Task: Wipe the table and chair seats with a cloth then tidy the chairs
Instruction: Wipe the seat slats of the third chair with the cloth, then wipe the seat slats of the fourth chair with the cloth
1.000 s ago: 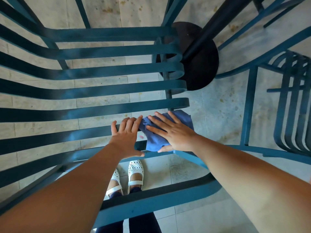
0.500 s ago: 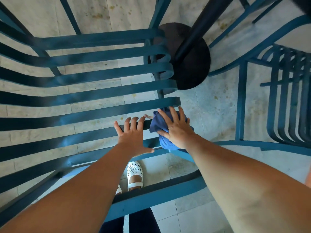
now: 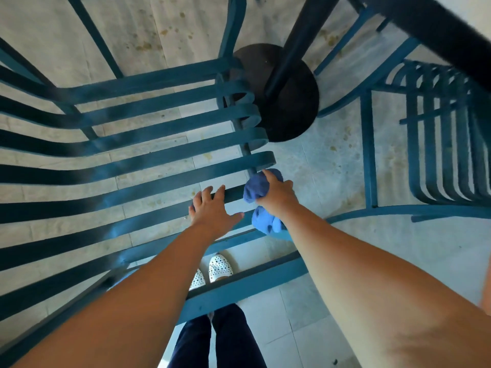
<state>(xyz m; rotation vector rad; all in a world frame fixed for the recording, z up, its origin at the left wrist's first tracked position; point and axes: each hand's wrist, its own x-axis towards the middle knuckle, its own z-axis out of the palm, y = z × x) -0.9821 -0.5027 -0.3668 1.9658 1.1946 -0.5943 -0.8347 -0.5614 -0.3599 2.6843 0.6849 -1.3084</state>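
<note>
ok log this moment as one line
step: wiping chair seat | right hand: grips bunched blue cloth at slat end | left hand: flat on teal slatted metal chair seat

Right hand [image 3: 277,193], earlier flat on spread cloth [image 3: 259,188], now bunches it in grip.

Soft, even daylight falls across the pale stained tile floor [image 3: 332,166], without glare or hard shadows. Wide-angle distortion bows the teal slatted metal chair [image 3: 148,166] toward the frame edges, where its slats darken and blur.

Teal slatted chair [image 3: 148,166], blue cloth [image 3: 259,188], black table base [image 3: 289,102], white dotted shoes [image 3: 219,268], navy trousers [image 3: 228,338]
</note>
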